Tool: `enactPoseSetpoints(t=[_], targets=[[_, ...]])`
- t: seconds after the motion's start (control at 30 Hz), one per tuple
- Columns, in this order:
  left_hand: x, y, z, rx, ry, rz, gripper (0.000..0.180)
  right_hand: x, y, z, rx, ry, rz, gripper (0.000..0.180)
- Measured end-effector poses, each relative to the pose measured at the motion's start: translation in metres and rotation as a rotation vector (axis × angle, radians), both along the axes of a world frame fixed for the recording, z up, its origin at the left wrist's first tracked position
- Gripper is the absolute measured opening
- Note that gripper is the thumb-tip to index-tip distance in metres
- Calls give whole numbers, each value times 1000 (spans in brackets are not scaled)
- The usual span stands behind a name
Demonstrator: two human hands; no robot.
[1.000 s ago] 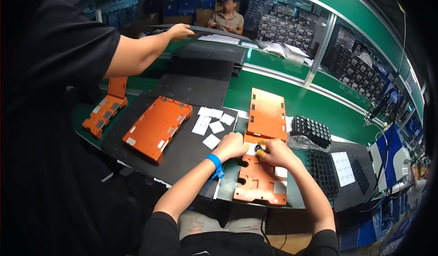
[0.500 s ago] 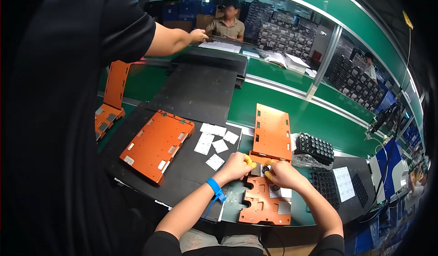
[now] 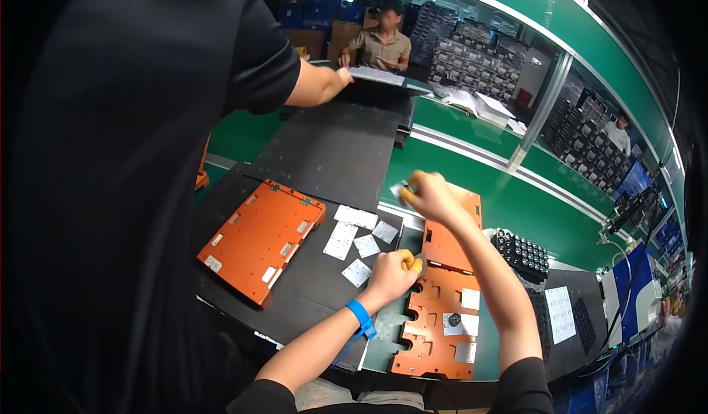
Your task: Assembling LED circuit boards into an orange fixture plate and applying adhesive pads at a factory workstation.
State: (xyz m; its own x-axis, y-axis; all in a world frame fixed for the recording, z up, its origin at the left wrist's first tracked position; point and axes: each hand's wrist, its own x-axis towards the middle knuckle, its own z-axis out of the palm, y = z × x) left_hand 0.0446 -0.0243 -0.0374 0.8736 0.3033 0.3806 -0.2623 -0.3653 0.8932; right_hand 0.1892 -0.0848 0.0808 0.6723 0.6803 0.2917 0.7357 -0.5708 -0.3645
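While left hand (image 3: pixel 394 274) and right hand (image 3: pixel 430 195) pinch small pieces (image 3: pixel 421 266), the orange base (image 3: pixel 435 333) lies bodyward of the fingers. Left is nearer.

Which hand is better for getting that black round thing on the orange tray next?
Probably the left hand: it's closer to the black round thing, while the right hand is farther away, up by the orange panel. Both seem to be holding something, though.

The black mat (image 3: pixel 306 307) carries one orange case (image 3: pixel 262 243) at eight o'clock of the view and white cards (image 3: pixel 341 241) near six. On the green bench (image 3: pixel 383 344), one open orange box (image 3: pixel 434 305) lies at five.
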Motion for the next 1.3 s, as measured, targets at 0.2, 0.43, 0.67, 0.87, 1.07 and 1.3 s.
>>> enactPoseSetpoints(t=[0.2, 0.43, 0.67, 0.87, 1.07, 1.3], targets=[[-2, -6, 7, 7, 58, -72, 21, 72, 76, -1, -30, -192, -68, 43], [-1, -1, 6, 64, 28, -36, 19, -34, -19, 15, -498, -102, 319, 17], [-2, 1, 1, 144, 45, 48, 21, -114, -136, 3, -747, 416, 256, 41], [-3, -2, 4, 136, -22, 41, 21, -147, -162, -22, -499, 341, 206, 36], [-1, 1, 1, 126, 18, 98, 23, -125, -141, -14, -322, 241, 329, 31], [-2, 0, 6, 127, 91, 86, 19, -61, -59, 8, -73, 72, 328, 27]])
